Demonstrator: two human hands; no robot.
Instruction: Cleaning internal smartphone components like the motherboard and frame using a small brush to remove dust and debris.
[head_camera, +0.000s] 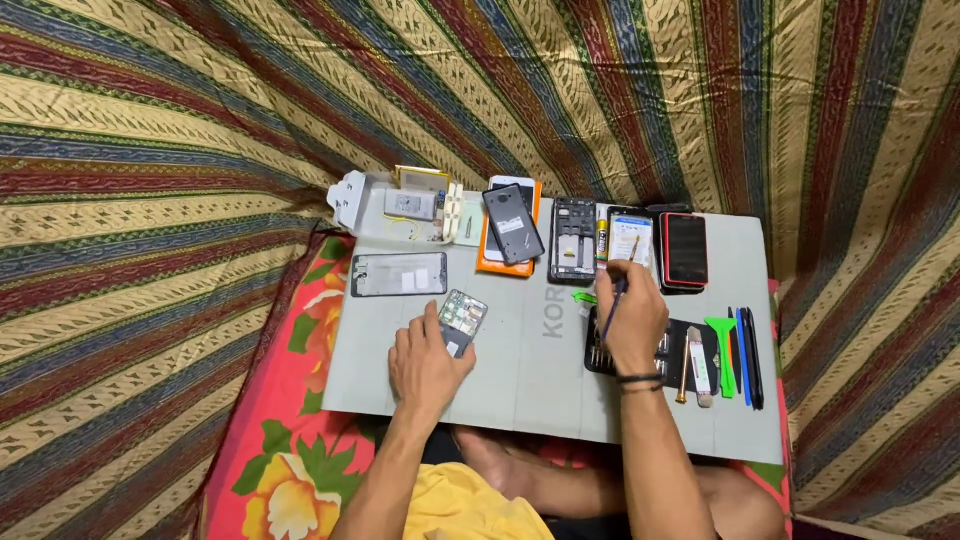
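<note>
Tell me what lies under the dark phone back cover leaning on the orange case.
Under the dark back cover lie an orange case and a white phone; the cover hides most of both.

- The left hand is bare: no ring, no watch, no band shows at its wrist.
- The right hand is bare too; a thin dark band in two strands rings its wrist.
- Both forearms are uncovered, with no sleeve reaching them.
- A yellow cloth garment with soft folds covers the lap at the lower edge of the view.
- The bare lower legs are crossed under the table edge.
</note>
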